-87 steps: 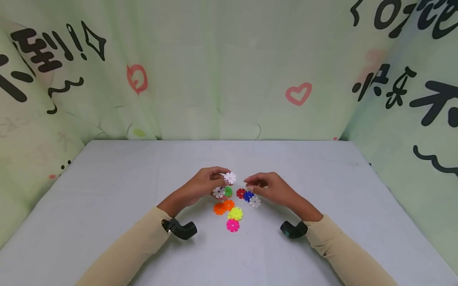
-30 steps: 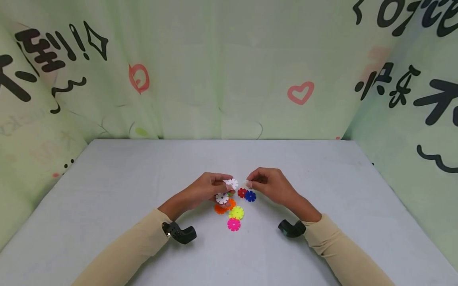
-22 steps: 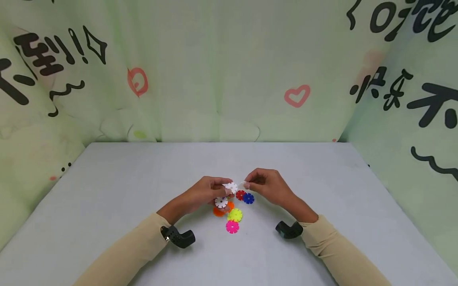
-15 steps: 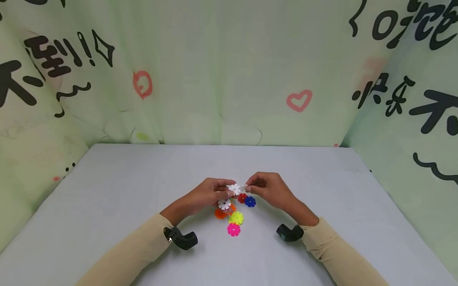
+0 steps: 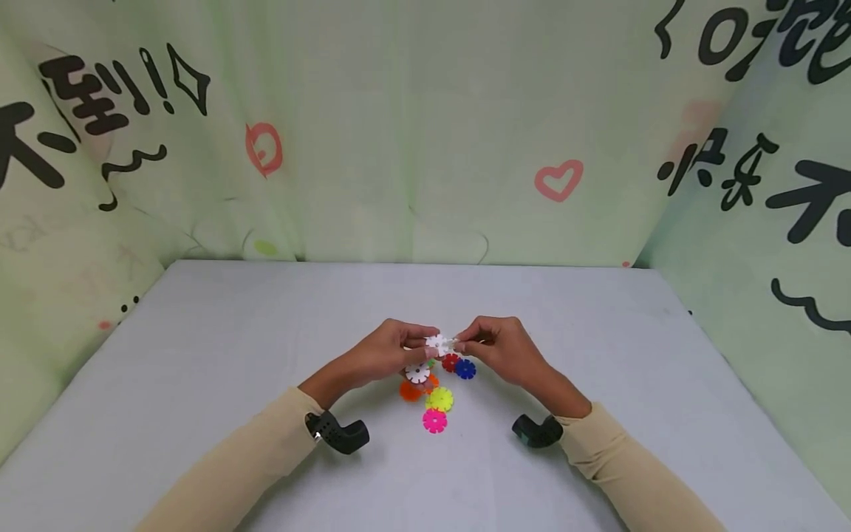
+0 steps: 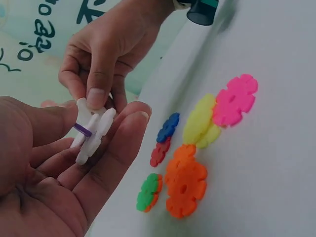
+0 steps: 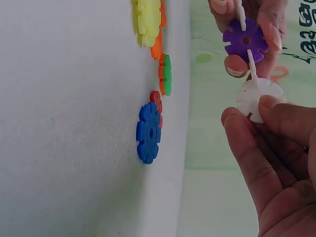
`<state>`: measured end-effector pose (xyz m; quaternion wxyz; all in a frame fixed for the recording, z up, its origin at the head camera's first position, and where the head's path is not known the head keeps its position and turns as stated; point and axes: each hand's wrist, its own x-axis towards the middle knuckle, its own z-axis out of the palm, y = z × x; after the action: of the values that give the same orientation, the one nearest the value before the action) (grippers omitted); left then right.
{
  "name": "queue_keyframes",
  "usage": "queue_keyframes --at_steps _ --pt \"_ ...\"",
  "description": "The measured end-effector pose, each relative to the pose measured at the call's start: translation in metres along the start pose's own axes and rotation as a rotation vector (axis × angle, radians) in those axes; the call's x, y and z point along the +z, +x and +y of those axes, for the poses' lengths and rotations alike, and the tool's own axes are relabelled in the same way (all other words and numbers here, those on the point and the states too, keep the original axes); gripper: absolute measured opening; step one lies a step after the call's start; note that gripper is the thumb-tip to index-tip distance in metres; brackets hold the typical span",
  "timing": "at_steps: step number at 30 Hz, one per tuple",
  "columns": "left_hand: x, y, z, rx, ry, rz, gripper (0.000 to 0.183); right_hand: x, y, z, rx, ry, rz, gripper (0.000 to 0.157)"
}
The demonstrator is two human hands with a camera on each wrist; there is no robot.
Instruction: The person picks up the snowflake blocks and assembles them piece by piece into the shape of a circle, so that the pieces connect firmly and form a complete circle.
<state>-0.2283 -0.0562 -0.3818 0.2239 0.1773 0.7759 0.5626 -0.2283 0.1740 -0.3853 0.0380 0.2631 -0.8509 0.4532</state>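
Note:
My left hand [image 5: 388,351] holds a small build of slotted flower-shaped plastic discs. In the right wrist view it includes a purple disc [image 7: 239,42] with a white disc [image 7: 252,66] standing edge-on in its lower rim and another white piece [image 7: 240,12] at its upper rim. Between thumb and fingertips, my right hand [image 5: 505,347] pinches a further white disc [image 7: 256,98]. That disc meets the edge-on white one; how deep their slots sit together I cannot tell. The left fingers partly hide the build.
Below the hands on the white table [image 5: 266,310] lie a blue disc [image 5: 465,369], a red disc [image 6: 159,152], a green disc [image 6: 147,192] over orange, orange discs [image 6: 185,185], yellow discs [image 6: 199,121] and a pink disc [image 6: 237,100]. Printed curtains surround the table.
My right hand has picked up the white disc that lay beside the blue one and brought it left against the build. My left hand has shifted slightly right, still holding the build.

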Motion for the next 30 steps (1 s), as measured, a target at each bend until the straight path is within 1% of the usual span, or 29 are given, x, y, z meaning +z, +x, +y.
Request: queue_keyframes --at_steps 4,7,9,11,14,17,21,23,26,28,30 --pt "0.0 -0.002 -0.004 -0.012 0.003 0.028 0.049 0.003 0.001 0.0 -0.025 -0.015 -0.002 0.008" --pt "0.001 -0.002 -0.007 -0.032 -0.032 0.047 0.049 0.003 -0.001 -0.002 -0.024 -0.022 0.012 0.01" --pt "0.003 -0.001 -0.008 -0.04 -0.043 0.046 0.049 0.003 -0.003 -0.003 -0.023 -0.027 0.023 0.011" --pt "0.004 -0.001 -0.008 -0.044 -0.045 0.044 0.049 0.001 -0.005 -0.003 -0.027 -0.036 0.025 0.017" --pt "0.003 0.0 -0.008 -0.048 -0.036 0.063 0.047 -0.001 -0.005 -0.003 -0.027 -0.066 0.006 0.03" --pt "0.002 -0.001 -0.009 -0.065 -0.051 0.093 0.046 -0.005 -0.003 -0.002 0.033 -0.108 -0.03 0.036" --pt "0.001 -0.002 -0.01 -0.08 -0.098 0.101 0.048 -0.007 -0.004 0.001 0.133 -0.155 -0.096 0.028" --pt "0.0 -0.003 -0.01 -0.075 -0.126 0.087 0.053 -0.007 -0.005 0.005 0.158 -0.18 -0.134 0.025" --pt "-0.001 -0.003 -0.009 -0.063 -0.143 0.067 0.06 -0.004 -0.006 0.011 0.199 -0.208 -0.185 0.026" --pt "0.0 -0.003 -0.009 -0.061 -0.138 0.065 0.062 -0.002 -0.007 0.013 0.215 -0.223 -0.203 0.026" --pt "0.001 -0.002 -0.008 -0.07 -0.115 0.073 0.06 0.0 -0.008 0.013 0.231 -0.24 -0.212 0.027"
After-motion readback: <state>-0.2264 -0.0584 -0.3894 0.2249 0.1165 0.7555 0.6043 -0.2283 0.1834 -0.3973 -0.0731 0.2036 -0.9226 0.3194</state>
